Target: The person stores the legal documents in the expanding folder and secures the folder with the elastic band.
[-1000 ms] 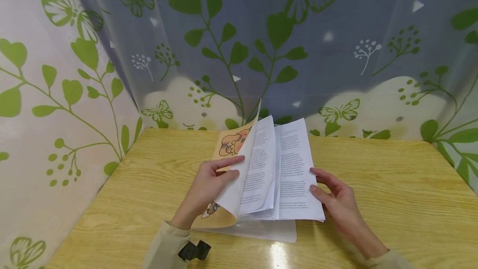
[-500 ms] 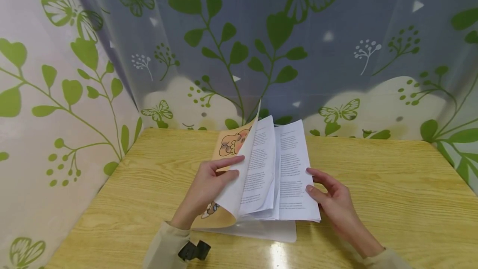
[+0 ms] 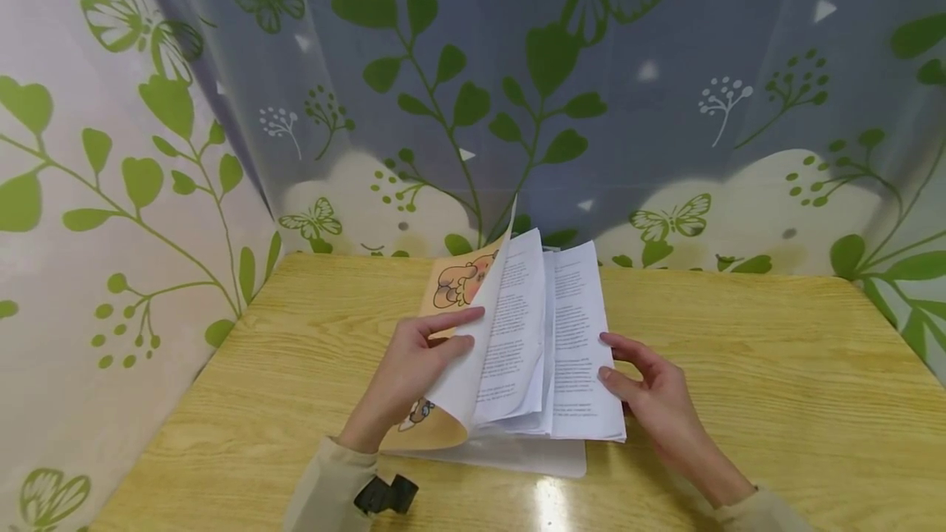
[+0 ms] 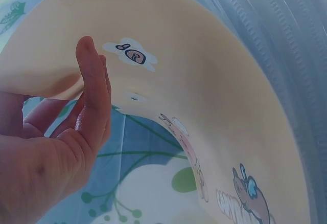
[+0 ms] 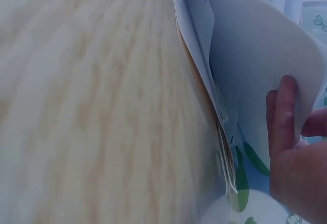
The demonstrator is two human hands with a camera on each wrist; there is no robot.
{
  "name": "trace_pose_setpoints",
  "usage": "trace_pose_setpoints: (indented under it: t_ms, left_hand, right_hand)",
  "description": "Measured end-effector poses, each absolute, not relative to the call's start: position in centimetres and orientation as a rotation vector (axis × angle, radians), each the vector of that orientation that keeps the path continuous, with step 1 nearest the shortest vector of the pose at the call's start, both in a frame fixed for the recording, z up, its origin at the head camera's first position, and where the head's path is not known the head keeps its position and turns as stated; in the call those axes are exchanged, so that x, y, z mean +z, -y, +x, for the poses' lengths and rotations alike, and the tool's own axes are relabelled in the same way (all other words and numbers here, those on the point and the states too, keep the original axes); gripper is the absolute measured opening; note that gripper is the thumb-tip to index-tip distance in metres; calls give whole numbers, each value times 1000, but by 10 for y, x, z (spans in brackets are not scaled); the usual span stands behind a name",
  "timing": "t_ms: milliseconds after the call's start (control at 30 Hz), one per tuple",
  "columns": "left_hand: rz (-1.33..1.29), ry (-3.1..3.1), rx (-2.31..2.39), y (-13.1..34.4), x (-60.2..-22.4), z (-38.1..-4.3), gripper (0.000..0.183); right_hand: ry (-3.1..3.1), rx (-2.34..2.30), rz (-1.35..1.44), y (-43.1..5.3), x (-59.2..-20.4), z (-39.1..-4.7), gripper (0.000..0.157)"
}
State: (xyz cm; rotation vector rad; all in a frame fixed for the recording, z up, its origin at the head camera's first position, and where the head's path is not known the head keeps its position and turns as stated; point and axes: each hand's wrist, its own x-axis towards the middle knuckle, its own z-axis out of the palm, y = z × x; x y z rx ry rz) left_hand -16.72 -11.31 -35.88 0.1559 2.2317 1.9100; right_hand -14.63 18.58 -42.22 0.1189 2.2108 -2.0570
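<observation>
My left hand (image 3: 414, 368) pinches the edge of an orange cartoon-printed folder cover (image 3: 452, 290), bending it up on the left. In the left wrist view the cover (image 4: 204, 60) arches over, with small animal pictures on its outer side. My right hand (image 3: 665, 401) pinches the right edge of a stack of printed sheets (image 3: 584, 351) between thumb and fingers. Those sheets (image 5: 255, 50) stand lifted off the layers below in the right wrist view. Another bundle of printed pages (image 3: 513, 335) leans between the cover and this stack. Under them a pale back cover (image 3: 539, 458) lies on the table.
The wood-grain table (image 3: 776, 368) spreads out on both sides of the folder. A patterned curtain (image 3: 473, 89) with leaves and butterflies rises along the table's far edge, and another (image 3: 111, 212) at the left. A black strap-like piece (image 3: 384, 495) sits at the left sleeve.
My right hand has shifted slightly left along with the right-hand sheets, whose outer edge now sits nearer the middle. The left hand and the cover have stayed in place.
</observation>
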Motion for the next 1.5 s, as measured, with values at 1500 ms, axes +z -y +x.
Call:
trace_pose_setpoints:
  t_ms: [1500]
  left_hand:
    - [162,-2223,1933,115,-359,-168,40]
  right_hand:
    - [-2196,-1996,95,-185,-421,-154,60]
